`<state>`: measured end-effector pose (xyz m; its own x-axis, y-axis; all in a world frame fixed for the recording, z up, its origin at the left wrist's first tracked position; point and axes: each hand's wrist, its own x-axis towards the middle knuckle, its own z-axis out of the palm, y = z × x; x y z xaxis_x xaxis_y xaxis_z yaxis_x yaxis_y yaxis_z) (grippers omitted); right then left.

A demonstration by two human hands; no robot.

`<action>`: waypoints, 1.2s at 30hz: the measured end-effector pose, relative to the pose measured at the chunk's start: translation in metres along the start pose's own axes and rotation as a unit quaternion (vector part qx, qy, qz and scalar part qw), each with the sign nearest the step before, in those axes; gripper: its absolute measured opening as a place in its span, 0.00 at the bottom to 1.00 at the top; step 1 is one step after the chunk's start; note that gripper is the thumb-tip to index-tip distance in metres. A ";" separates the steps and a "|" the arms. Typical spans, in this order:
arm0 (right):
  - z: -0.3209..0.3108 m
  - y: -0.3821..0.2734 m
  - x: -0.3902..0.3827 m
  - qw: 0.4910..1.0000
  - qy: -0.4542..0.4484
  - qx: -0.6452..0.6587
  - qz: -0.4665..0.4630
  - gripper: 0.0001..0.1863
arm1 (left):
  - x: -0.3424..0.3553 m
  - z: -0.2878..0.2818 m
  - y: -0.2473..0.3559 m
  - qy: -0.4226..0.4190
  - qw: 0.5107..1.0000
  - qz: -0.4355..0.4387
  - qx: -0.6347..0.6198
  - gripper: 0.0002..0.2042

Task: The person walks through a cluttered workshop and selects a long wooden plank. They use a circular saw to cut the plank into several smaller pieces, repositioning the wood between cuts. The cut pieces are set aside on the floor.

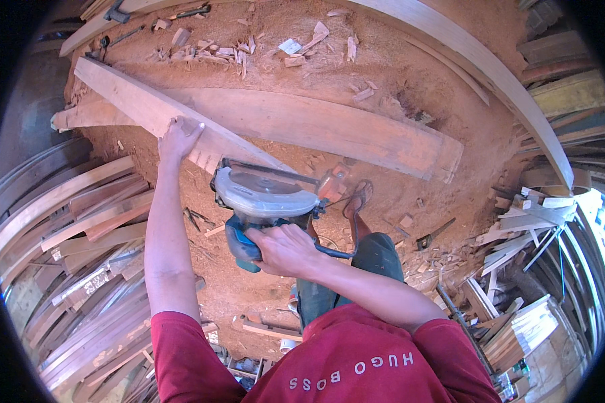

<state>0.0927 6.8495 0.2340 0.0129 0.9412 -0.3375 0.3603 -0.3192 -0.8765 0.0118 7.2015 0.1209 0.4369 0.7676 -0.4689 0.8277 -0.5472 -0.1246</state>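
My right hand (284, 247) is wrapped round the blue-green handle of a circular saw (265, 195). The saw's grey guard and base sit at the near end of a long plank (138, 101), which slants from the upper left toward the middle. Gripping the plank's near side, my left hand (180, 136) has its thumb on the upper face; some fingers are hidden. Beneath the plank lies a broad, slightly curved board (316, 125). Whether the blade is cutting into the wood, I cannot tell.
Sawdust and offcuts (238, 50) cover the ground. Stacked curved timbers (81, 208) line the left; more wood scraps (531, 218) pile up at the right. A long curved beam (491, 64) arcs along the upper right. A handsaw (435, 235) lies near my foot (357, 201).
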 end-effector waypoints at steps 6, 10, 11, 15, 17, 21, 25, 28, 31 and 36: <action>0.011 0.000 0.007 0.999 0.035 -0.011 -0.014 0.17 | 0.001 0.001 0.000 -0.001 1.000 -0.001 -0.003 0.45; 0.011 -0.004 0.012 1.000 0.029 -0.004 -0.011 0.16 | -0.002 -0.002 0.002 0.006 1.000 0.000 0.017 0.44; 0.009 -0.005 0.013 1.000 0.023 -0.006 -0.009 0.16 | -0.002 -0.005 0.003 0.004 1.000 0.003 0.028 0.44; 0.014 -0.005 0.018 1.000 0.027 -0.007 -0.009 0.16 | -0.004 -0.019 0.014 -0.013 0.998 0.008 0.054 0.43; 0.015 -0.006 0.019 1.000 0.025 -0.008 -0.008 0.16 | -0.005 -0.021 0.015 -0.019 0.997 0.001 0.078 0.42; 0.006 -0.014 0.020 1.000 -0.001 -0.011 0.004 0.17 | -0.003 -0.025 0.017 -0.026 0.995 0.005 0.095 0.42; 0.015 -0.012 0.027 1.000 0.002 -0.006 -0.001 0.20 | -0.001 -0.022 0.012 -0.035 0.995 0.001 0.096 0.41; 0.018 -0.011 0.028 1.000 0.010 -0.010 -0.005 0.20 | -0.001 -0.024 0.015 -0.037 0.995 0.005 0.097 0.41; 0.020 -0.011 0.030 1.000 0.009 -0.015 -0.005 0.19 | -0.002 -0.028 0.017 -0.037 0.995 0.004 0.097 0.41; 0.019 -0.014 0.034 1.000 0.012 -0.009 -0.005 0.17 | -0.004 -0.032 0.021 -0.038 0.995 0.008 0.096 0.40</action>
<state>0.0706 6.8842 0.2282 0.0321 0.9466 -0.3209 0.3766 -0.3088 -0.8734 0.0383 7.1979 0.1482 0.4151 0.7354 -0.5356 0.7354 -0.6178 -0.2784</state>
